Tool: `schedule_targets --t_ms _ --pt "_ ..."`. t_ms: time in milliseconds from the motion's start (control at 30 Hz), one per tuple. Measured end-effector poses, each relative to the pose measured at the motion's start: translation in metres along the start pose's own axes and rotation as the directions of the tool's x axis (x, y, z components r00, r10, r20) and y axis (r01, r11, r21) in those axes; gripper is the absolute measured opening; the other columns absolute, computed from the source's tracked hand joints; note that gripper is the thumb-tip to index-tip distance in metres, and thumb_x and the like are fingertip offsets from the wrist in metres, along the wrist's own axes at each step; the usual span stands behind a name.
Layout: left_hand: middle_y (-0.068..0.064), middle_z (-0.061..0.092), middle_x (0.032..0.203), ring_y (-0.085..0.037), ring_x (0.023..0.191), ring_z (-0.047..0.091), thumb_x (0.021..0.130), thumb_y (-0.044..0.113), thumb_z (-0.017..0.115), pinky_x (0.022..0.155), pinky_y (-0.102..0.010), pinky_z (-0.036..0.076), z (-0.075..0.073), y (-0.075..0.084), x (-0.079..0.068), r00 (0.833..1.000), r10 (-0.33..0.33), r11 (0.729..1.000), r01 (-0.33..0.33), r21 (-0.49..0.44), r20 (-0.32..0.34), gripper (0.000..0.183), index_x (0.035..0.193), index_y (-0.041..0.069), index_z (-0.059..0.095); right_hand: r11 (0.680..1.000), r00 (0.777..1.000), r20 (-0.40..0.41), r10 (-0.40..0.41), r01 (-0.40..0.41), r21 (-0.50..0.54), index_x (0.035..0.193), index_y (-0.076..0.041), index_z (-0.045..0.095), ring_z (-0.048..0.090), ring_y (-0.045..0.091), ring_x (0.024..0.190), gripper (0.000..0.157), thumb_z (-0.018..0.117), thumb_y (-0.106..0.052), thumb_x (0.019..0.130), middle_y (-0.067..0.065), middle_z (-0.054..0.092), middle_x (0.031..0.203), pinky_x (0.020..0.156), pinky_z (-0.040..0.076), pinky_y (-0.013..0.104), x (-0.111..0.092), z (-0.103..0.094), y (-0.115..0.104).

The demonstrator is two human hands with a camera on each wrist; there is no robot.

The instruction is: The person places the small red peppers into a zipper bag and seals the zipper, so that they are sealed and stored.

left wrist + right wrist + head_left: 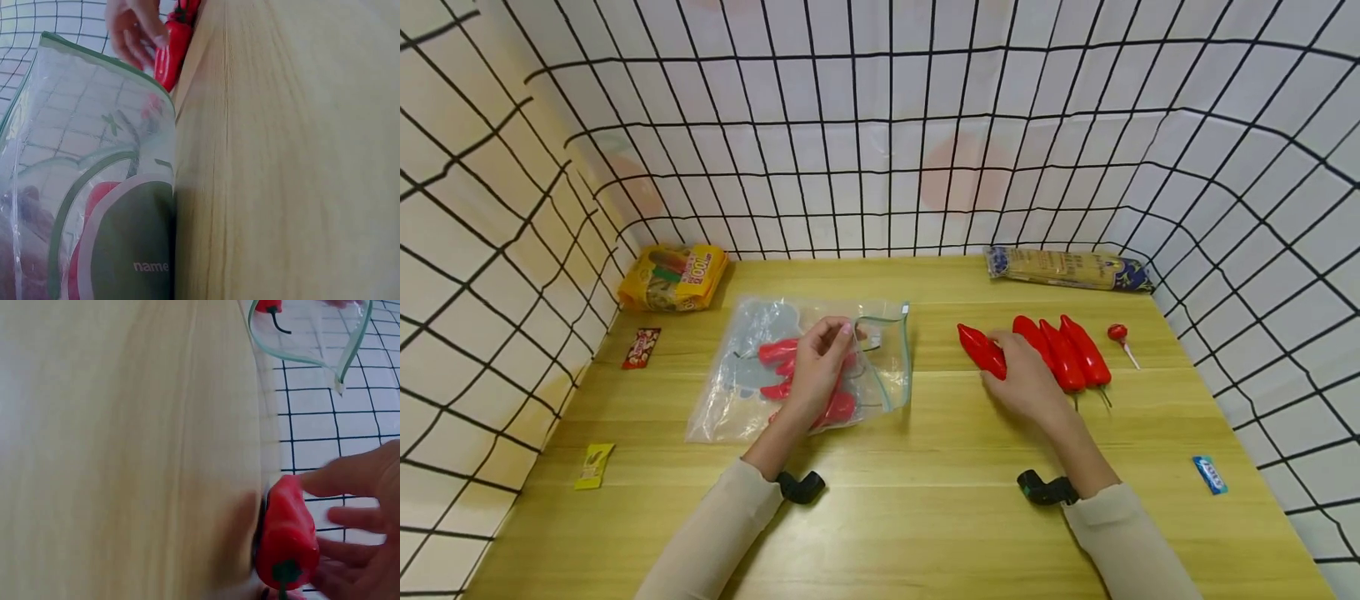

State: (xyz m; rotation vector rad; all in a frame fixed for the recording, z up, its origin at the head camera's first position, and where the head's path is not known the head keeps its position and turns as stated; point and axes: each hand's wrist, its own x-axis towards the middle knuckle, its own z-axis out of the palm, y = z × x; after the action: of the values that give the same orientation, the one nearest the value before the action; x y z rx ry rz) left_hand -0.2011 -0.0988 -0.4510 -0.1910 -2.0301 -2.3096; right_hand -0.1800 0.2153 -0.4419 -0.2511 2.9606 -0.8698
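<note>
A clear zip bag with a green-edged mouth lies on the table, several red chili peppers inside it. My left hand pinches the upper layer by the mouth, which gapes toward the right. In the left wrist view the bag shows a dark printed patch with "name" on it. Further right, my right hand holds a red chili pepper between thumb and fingers, the tip pointing left. Its green stem end shows in the right wrist view. Three more red chili peppers lie side by side just right of that hand.
A yellow snack packet stands at the back left and a long noodle packet at the back right. Small wrapped sweets and a lollipop lie toward the sides. Black wire grid encloses the back and sides.
</note>
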Motion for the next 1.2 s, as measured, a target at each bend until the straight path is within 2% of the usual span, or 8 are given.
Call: schedule_targets --t_ms 167,300,367,467,600,700,833,1200 --pt "-0.007 0.07 0.102 -0.033 0.102 0.058 0.094 0.034 0.063 0.083 -0.029 0.052 -0.001 -0.001 0.001 1.0 0.016 0.999 -0.015 0.044 -0.003 0.03 0.109 0.009 0.064 0.996 0.994 0.1 0.04 -0.031 -0.083 0.141 -0.008 0.043 0.05 0.037 0.125 0.054 0.062 -0.023 0.093 0.019 0.05 0.141 0.101 0.042 0.059 -0.003 0.0 0.002" --pt "-0.005 0.071 0.1 -0.038 0.099 0.056 0.092 0.036 0.065 0.077 -0.027 0.05 -0.002 0.001 0.0 0.999 0.039 0.996 -0.039 0.079 0.004 0.03 0.11 0.012 0.065 0.995 0.993 0.097 0.062 -0.054 -0.085 0.144 -0.013 0.04 0.054 0.038 0.121 0.059 0.062 -0.033 0.093 0.017 0.054 0.138 0.097 0.045 0.059 -0.006 0.001 0.001" --pt "-0.003 0.071 0.099 -0.04 0.098 0.056 0.092 0.036 0.065 0.074 -0.024 0.049 -0.002 0.002 0.0 0.999 0.054 0.994 -0.054 0.092 0.007 0.029 0.109 0.012 0.065 0.997 0.995 0.075 0.07 -0.069 -0.021 0.144 -0.015 0.04 0.056 0.037 0.119 0.062 0.064 -0.038 0.092 0.015 0.056 0.136 0.096 0.046 0.058 -0.007 0.001 -0.001" --pt "-0.005 0.071 0.1 -0.038 0.095 0.057 0.093 0.032 0.065 0.072 -0.022 0.049 -0.001 0.008 0.0 0.999 0.052 0.992 -0.052 0.115 0.001 0.027 0.109 0.01 0.066 0.991 0.998 0.029 0.063 -0.066 0.116 0.137 -0.018 0.046 0.061 0.031 0.105 0.06 0.068 -0.045 0.088 0.009 0.059 0.131 0.089 0.051 0.047 -0.007 0.002 -0.003" --pt "-0.002 0.07 0.098 -0.025 0.09 0.059 0.094 0.028 0.065 0.071 -0.021 0.049 0.0 0.011 0.0 0.999 0.043 0.991 -0.04 0.131 -0.019 0.025 0.11 0.009 0.067 0.961 1.0 -0.025 -0.004 0.011 0.276 0.129 -0.023 0.057 0.061 0.023 0.09 0.051 0.071 -0.046 0.086 0.004 0.06 0.126 0.077 0.049 0.035 -0.006 0.0 -0.013" --pt "0.002 0.07 0.098 -0.018 0.088 0.059 0.093 0.031 0.065 0.07 -0.019 0.048 0.0 0.01 0.0 0.998 0.05 0.99 -0.046 0.131 -0.028 0.027 0.109 0.01 0.067 0.938 0.998 -0.028 -0.063 0.069 0.341 0.129 -0.025 0.06 0.058 0.024 0.096 0.044 0.071 -0.037 0.088 0.005 0.058 0.127 0.08 0.049 0.035 -0.005 0.003 -0.023" --pt "-0.001 0.071 0.1 -0.015 0.089 0.06 0.093 0.036 0.064 0.071 -0.018 0.048 0.001 0.009 0.0 0.998 0.062 0.989 -0.058 0.137 -0.025 0.028 0.108 0.012 0.067 0.922 0.997 -0.007 -0.081 0.078 0.378 0.128 -0.022 0.058 0.058 0.024 0.1 0.042 0.071 -0.027 0.088 0.007 0.058 0.125 0.083 0.05 0.036 0.002 0.014 -0.036" --pt "-0.005 0.072 0.103 -0.019 0.094 0.062 0.093 0.038 0.063 0.083 -0.023 0.052 0.0 0.005 0.0 0.997 0.075 0.991 -0.078 0.109 0.028 0.029 0.109 0.015 0.065 0.891 0.997 -0.01 -0.071 0.067 0.45 0.119 -0.013 0.061 0.066 0.022 0.089 0.041 0.078 -0.022 0.083 0.008 0.061 0.117 0.079 0.057 0.034 0.024 0.057 -0.063"
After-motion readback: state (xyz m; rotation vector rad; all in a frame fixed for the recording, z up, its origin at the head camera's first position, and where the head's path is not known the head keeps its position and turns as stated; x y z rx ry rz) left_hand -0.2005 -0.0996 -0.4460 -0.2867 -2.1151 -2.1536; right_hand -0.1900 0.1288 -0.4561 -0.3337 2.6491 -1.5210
